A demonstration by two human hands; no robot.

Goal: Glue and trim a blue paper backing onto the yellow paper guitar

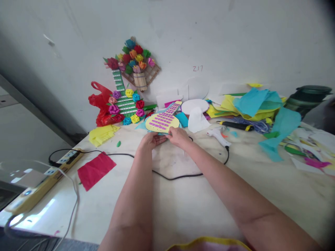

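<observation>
Both hands are at a yellow guitar-shaped cutout (pixel 162 122) with rows of purple strips across its body and neck. Blue paper shows around its edges. My left hand (pixel 152 141) is at the near lower edge, palm turned up, its fingers reaching under the cutout and its thumb by the rim. My right hand (pixel 179 136) pinches the right part of the same edge between thumb and fingers. The cutout is tilted, with its neck pointing away to the right. Behind it lies a white oval piece (pixel 195 106), and a white paper sheet (pixel 196 120) is to its right.
A white glue gun (pixel 219 136) lies on the right, its black cord running across the table. Near it is a black-and-yellow cutter (pixel 237 126). Coloured paper (pixel 252 101) is heaped behind. Red paper (pixel 96 170) and a power strip (pixel 47 179) lie left; a flowered green guitar (pixel 127 104) stands behind.
</observation>
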